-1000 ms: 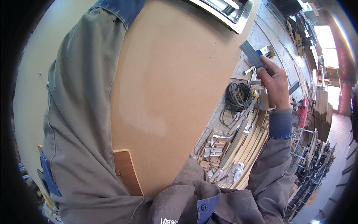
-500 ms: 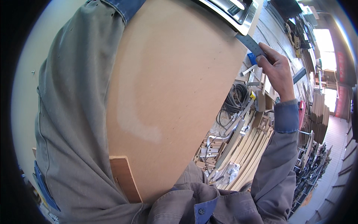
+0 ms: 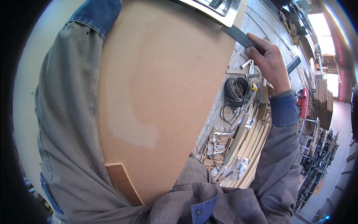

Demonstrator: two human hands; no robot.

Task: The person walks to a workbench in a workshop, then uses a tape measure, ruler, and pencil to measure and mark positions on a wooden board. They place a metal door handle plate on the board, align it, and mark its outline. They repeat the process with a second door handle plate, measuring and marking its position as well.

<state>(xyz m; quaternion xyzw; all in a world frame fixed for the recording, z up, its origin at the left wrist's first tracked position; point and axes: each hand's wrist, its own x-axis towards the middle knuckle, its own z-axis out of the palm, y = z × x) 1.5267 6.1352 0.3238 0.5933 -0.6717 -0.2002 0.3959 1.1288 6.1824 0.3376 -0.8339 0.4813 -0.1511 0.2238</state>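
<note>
Okay, the ruler (image 3: 239,36) is up by the metal frame (image 3: 226,20), so we look partway in; what's left doesn't show.
Just off the right edge of the brown board (image 3: 160,82), our right hand (image 3: 270,62) pinches that flat grey strip, its tip over the board beside the shiny, square-ish frame. Board's smooth, matte, pale-smudged. Our left hand is out of view, fingers unknown.

At two o'clock the right hand (image 3: 269,64) pinches a metal ruler (image 3: 238,36), its far end by the corner of a shiny metal frame (image 3: 230,18) at one o'clock. A brown board (image 3: 160,86) fills the middle, with the left sleeve (image 3: 67,100) at nine and wood strips (image 3: 256,140) at four.
</note>
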